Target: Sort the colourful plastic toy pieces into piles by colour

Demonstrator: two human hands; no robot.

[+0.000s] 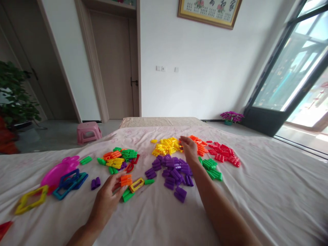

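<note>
My left hand (pixel 111 191) is closed on an orange building block (pixel 126 180), pinched between thumb and fingers low over the sheet. Right beside it lie a yellow rectangular frame (pixel 137 185) and green blocks (pixel 128 195). My right hand (pixel 189 147) reaches farther out, between the yellow pile (pixel 166 147) and the orange pile (pixel 201 146). Its fingers are curled together, and what they hold, if anything, is hidden. Purple blocks (pixel 175 172) lie heaped between my arms. Green blocks (pixel 211 168) and red blocks (pixel 224 153) are to the right of my right forearm.
A mixed heap of blocks (pixel 114 162) sits at left centre. Farther left are a magenta plate-like piece (pixel 55 174), blue frames (pixel 69 184) and a yellow frame (pixel 32 200). A pink stool (pixel 89 132) stands beyond the pale sheet (pixel 269 177).
</note>
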